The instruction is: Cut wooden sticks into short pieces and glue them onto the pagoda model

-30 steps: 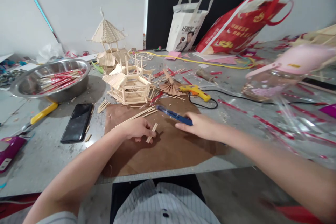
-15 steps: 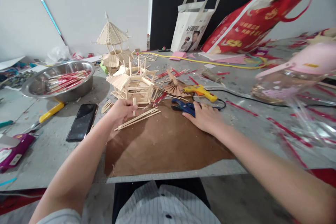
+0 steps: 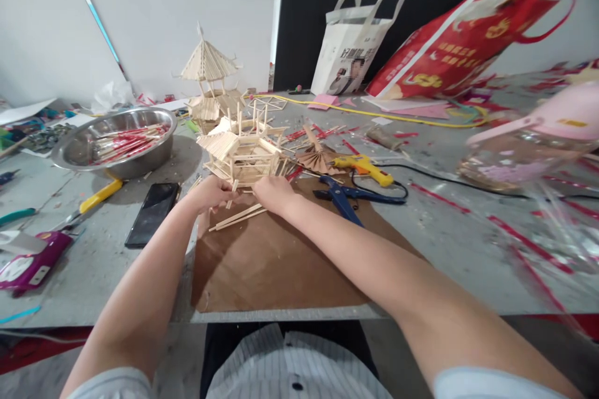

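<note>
A brown sheet (image 3: pixel 281 268) lies on the grey table (image 3: pixel 444 262).

Craft workshop: worktop (image 3: pixel 290 293) littered with scraps, glue gun (image 3: pixel 365 168), cutter (image 3: pixel 100 195), stick models (image 3: pixel 241 153) and a basin (image 3: pixel 115 143) of sticks.

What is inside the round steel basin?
The shiny round steel basin holds a loose heap of thin sticks, some pale wooden, some red. The heap covers part of the basin's floor, so anything beneath it cannot be seen.
</note>
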A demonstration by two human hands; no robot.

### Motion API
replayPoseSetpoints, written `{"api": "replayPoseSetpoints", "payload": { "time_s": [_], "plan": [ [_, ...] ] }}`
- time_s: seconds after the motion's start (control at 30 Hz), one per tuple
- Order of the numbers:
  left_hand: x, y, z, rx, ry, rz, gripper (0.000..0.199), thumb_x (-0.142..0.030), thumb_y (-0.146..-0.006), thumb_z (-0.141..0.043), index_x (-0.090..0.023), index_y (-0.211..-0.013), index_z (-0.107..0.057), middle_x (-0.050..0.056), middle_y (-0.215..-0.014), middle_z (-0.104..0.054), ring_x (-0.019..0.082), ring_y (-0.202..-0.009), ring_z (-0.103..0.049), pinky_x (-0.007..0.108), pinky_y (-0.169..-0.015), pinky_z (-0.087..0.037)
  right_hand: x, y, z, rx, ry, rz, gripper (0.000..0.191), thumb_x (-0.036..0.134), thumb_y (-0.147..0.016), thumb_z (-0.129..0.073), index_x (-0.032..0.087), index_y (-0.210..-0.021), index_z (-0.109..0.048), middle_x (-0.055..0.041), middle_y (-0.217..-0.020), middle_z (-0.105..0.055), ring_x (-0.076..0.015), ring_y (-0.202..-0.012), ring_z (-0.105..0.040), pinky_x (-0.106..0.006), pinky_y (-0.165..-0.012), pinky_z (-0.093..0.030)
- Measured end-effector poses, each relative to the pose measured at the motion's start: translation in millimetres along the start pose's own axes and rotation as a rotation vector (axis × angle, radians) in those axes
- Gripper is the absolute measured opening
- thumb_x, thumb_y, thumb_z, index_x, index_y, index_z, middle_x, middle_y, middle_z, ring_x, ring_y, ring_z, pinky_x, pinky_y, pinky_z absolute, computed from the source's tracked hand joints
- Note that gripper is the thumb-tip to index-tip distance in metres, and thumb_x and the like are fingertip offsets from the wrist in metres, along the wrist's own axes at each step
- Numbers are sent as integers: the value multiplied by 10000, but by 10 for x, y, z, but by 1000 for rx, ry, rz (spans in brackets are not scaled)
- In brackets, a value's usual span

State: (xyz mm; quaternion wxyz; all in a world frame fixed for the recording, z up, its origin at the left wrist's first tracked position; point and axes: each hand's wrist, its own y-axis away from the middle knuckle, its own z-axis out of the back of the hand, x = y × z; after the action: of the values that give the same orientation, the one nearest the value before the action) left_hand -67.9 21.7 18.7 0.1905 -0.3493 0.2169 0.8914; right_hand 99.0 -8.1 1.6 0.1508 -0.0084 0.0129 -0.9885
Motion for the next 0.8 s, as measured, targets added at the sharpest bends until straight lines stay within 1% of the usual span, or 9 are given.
{"api": "replayPoseSetpoints", "payload": {
  "time_s": [0.13, 0.2, 0.27, 0.33, 0.4, 0.47, 0.53, 0.67, 0.8],
  "plan": [
    [71, -12, 59, 19, -60, -20, 268, -385, -636, -569, -122, -626, -617, -22, -505, -506, 31, -385, -358, 142, -350, -329, 62, -104, -60, -8, -36, 6, 301, 136, -773, -384, 79, -899, -652, -213, -912, -632, -282, -893, -584, -371, -731, -426],
    [88, -17, 78, 29, -61, -17, 278, -396, -625, -585, -123, -583, -604, -32, -467, -473, 28, -372, -346, 142, -345, -320, 47, -60, -56, -35, -72, 22, 281, 166, -778, -397, 90, -878, -649, -193, -894, -639, -275, -891, -583, -361, -736, -423],
    [86, -23, 75, 49, -6, -5, 291, -414, -611, -603, -123, -607, -611, -30, -489, -499, 25, -371, -349, 144, -341, -315, 15, 16, -43, -85, -116, 36, 280, 226, -803, -390, 122, -906, -628, -145, -906, -644, -233, -895, -580, -319, -744, -419],
    [59, -32, 43, 17, 95, -7, 324, -438, -606, -611, -121, -672, -624, -20, -546, -544, 22, -369, -352, 151, -336, -317, -25, 99, -41, -155, -324, 13, 283, 290, -817, -382, 142, -923, -600, -90, -876, -648, -167, -823, -589, -252, -699, -424],
    [10, -40, -17, -61, 198, -27, 357, -454, -613, -609, -110, -706, -624, -15, -565, -553, 17, -351, -342, 156, -326, -309, -63, 171, -60, -199, -714, -53, 269, 333, -800, -408, 140, -871, -581, -42, -758, -640, -107, -631, -572, -204, -574, -421],
    [-50, -41, -97, -111, 274, -55, 370, -459, -621, -606, -95, -687, -617, -13, -554, -544, 11, -329, -332, 156, -311, -292, -90, 225, -98, -205, -1129, -127, 233, 349, -755, -467, 137, -772, -561, -1, -631, -596, -67, -440, -478, -188, -432, -367],
    [-106, -34, -183, -80, 329, -88, 377, -459, -618, -612, -88, -687, -618, -4, -580, -556, 9, -327, -342, 154, -303, -291, -104, 262, -141, -197, -1378, -161, 213, 354, -705, -529, 142, -702, -544, 25, -574, -558, -45, -357, -402, -185, -356, -301],
    [-158, -18, -316, 12, 357, -142, 383, -455, -634, -597, -98, -768, -641, 3, -641, -574, 10, -337, -353, 155, -298, -312, -102, 309, -192, -202, -1576, -193, 244, 367, -620, -617, 143, -695, -554, 33, -559, -560, -45, -335, -413, -183, -326, -278],
    [-147, -28, -364, 0, 326, -155, 343, -419, -665, -575, -101, -774, -643, 1, -656, -572, 5, -351, -337, 146, -305, -324, -94, 340, -191, -202, -1590, -202, 250, 366, -608, -629, 134, -677, -564, 21, -571, -575, -42, -336, -428, -178, -327, -283]
  ]
}}
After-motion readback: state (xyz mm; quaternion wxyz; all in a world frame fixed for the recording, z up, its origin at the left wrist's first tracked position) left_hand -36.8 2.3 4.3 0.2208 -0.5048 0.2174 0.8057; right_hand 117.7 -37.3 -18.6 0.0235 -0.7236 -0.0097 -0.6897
